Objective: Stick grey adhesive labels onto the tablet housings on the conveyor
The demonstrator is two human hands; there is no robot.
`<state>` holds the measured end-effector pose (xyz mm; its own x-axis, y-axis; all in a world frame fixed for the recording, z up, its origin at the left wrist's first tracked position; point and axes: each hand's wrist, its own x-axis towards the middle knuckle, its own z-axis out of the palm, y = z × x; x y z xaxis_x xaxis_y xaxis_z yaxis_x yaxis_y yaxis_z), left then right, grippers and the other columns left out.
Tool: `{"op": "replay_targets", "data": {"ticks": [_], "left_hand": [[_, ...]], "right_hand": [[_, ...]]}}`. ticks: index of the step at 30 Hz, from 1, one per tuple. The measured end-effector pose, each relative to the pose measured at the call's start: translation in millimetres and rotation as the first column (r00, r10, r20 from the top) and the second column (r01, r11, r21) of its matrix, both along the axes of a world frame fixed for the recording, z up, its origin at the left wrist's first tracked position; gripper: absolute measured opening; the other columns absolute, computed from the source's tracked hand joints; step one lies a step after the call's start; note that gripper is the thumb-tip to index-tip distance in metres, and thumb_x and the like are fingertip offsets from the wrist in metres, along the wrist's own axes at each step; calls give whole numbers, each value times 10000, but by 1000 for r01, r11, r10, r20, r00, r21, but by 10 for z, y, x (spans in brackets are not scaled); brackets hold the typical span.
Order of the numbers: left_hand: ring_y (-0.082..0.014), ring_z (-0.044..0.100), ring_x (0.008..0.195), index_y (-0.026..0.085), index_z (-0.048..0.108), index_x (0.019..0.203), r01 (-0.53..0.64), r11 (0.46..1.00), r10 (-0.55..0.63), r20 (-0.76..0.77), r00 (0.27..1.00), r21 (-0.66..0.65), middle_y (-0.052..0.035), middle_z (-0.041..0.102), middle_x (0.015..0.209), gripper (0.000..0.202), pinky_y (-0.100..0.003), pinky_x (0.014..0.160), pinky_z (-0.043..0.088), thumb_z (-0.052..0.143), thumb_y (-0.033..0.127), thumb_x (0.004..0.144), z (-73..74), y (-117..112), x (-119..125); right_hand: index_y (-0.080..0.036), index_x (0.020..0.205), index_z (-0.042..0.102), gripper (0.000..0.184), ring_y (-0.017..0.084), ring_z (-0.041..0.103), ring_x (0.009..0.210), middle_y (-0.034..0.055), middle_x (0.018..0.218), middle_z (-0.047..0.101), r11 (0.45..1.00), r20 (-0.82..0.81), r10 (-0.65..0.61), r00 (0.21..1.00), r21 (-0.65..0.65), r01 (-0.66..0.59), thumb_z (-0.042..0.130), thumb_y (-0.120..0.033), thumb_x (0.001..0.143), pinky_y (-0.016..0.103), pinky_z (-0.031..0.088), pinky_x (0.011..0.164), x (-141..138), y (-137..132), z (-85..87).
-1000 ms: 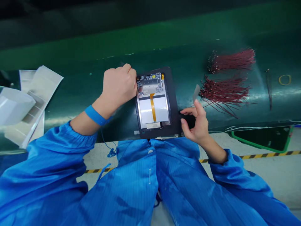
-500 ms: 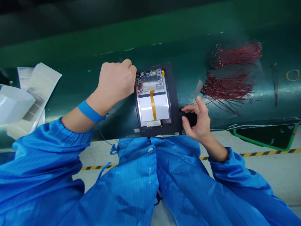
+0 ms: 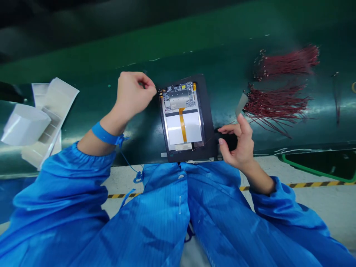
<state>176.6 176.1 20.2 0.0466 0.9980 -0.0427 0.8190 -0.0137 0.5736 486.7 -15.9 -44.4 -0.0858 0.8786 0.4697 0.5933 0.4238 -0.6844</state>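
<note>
An opened tablet [image 3: 182,116] lies in a black holder [image 3: 207,111] on the green belt, its circuit board at the top and a white battery with an orange flex strip below. My left hand [image 3: 132,92] hovers just left of the tablet's top corner, fingers curled in a pinch; anything held is too small to name. My right hand [image 3: 237,142] rests at the holder's right edge. It pinches a small grey translucent film [image 3: 240,104] that sticks up from the fingertips.
Two bundles of thin red wires [image 3: 278,102] lie on the belt to the right. White strips and a white roll [image 3: 26,124] sit at the left. The belt's near edge runs just below the holder, with grey floor and a yellow-black line [image 3: 314,184] beyond.
My left hand has drawn back to the left, off the tablet's top left corner, and its fingers have loosened a little. My right hand has kept the film by the holder.
</note>
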Motion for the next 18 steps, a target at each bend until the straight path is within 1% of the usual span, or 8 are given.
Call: {"op": "replay_targets", "data": {"ticks": [2,3,5,7,9,12,15,18], "left_hand": [[-140,360,698,188,625,856,-144,986,157,210,965,-79,-20,500,712,101,-350,684,337,651,285,843,-61,65,-259],[-133,336,700,189,600,862,-209,974,225,250,942,-90,-14,467,713,110,-339,675,307,635,293,856,-87,95,-418],[-120,341,744,176,560,893,-303,953,300,224,927,-21,-7,456,774,125,-334,709,296,622,283,880,-125,148,-763],[-106,354,812,157,533,908,-325,937,320,54,946,128,1,461,861,162,-338,790,313,657,258,879,-152,198,-1093],[-105,334,860,151,506,891,-268,939,304,-160,939,215,3,428,913,241,-340,861,305,728,228,835,-180,251,-1352],[-130,288,880,162,476,883,-149,970,216,-401,890,192,-14,350,942,307,-335,842,283,768,192,792,-237,335,-1556],[-146,272,889,176,516,960,-70,995,95,-502,860,68,-15,360,1015,228,-338,804,273,716,168,851,-287,391,-1592],[-151,283,875,182,580,999,-34,999,14,-511,860,-30,-6,428,1072,109,-355,861,309,651,160,919,-301,398,-1572]], "right_hand": [[-262,1710,207,881,243,727,876,68,1061,740,1000,-8,-6,1000,-2,6,625,-266,934,426,659,774,0,-3,1],[-257,1710,216,884,245,728,877,72,1062,742,1000,-16,-9,1000,-1,9,633,-264,931,424,659,772,0,-5,2],[-253,1714,228,894,240,723,855,74,1059,746,1000,-36,-7,999,0,7,646,-250,923,419,657,766,-2,-9,3],[-254,1721,228,920,235,716,831,76,1056,748,1000,-50,2,999,-12,-3,659,-230,909,420,653,760,-1,-13,1],[-254,1728,221,956,241,717,829,81,1057,748,1000,-51,11,999,-23,-13,676,-216,888,429,644,756,3,-17,-8],[-260,1731,217,993,258,723,853,87,1059,745,999,-50,11,999,-30,-12,696,-214,863,446,634,757,13,-21,-26],[-269,1731,218,1000,261,723,851,82,1059,747,999,-41,10,999,-31,-11,703,-221,857,455,632,756,17,-24,-29],[-266,1730,216,982,264,722,840,81,1054,750,999,-25,6,1000,-34,-7,695,-235,873,457,625,745,12,-25,-20]]}}
